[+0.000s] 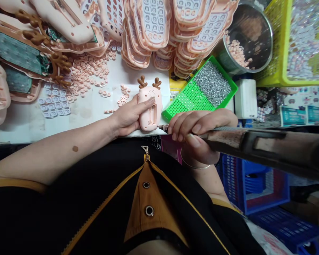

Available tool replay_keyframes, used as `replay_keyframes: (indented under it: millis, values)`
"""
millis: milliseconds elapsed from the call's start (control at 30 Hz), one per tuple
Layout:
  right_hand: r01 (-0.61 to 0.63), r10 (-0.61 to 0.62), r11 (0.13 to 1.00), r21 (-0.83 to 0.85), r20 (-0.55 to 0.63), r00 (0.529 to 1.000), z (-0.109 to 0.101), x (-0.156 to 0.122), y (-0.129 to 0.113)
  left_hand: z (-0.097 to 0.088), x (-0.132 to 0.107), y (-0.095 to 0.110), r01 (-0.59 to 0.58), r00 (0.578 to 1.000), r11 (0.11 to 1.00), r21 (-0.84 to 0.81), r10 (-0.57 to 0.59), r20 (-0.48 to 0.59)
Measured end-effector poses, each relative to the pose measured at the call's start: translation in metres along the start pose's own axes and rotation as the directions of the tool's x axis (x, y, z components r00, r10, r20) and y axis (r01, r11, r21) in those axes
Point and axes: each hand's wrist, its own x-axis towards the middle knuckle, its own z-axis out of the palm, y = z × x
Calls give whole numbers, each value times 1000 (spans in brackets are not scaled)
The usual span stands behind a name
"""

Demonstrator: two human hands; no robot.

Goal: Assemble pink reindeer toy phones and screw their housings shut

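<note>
My left hand (129, 115) grips a pink plastic toy (146, 115) with brown antlers, its back side up. The toy's long battery slot lies uncovered, and my left thumb presses on its back beside the slot. My right hand (202, 129) is wrapped round a power screwdriver (228, 138), whose body runs off to the right edge. The driver's tip is at the toy's lower right corner, by a screw hole; whether it touches is hard to tell. Close to my right hand lies a green basket (184, 102) holding many small silver screws (212, 83).
Stacks of pink shells with keypads (154, 21) stand at the back. Toy halves with green circuit boards (16, 46) pile up at the left, near loose pink buttons (87, 72) and clear keypads (54, 101). A metal bowl (267, 46), yellow basket (284, 42) and blue crates (266, 209) are right.
</note>
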Motion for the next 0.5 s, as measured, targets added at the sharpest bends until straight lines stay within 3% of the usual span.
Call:
replay_keyframes:
  millis: [300, 433, 500]
  values:
    - [82, -82, 996, -22, -17, 996, -6, 1, -7, 4, -2, -3, -85, 993, 996, 13, 86, -76]
    - [242, -272, 951, -194, -149, 951, -40, 11, -10, 4, -1, -3, -71, 991, 997, -3, 71, -109]
    - [142, -234, 939, -314, -277, 932, -63, 12, -6, 4, 0, -2, -63, 991, 998, 2, 63, -114]
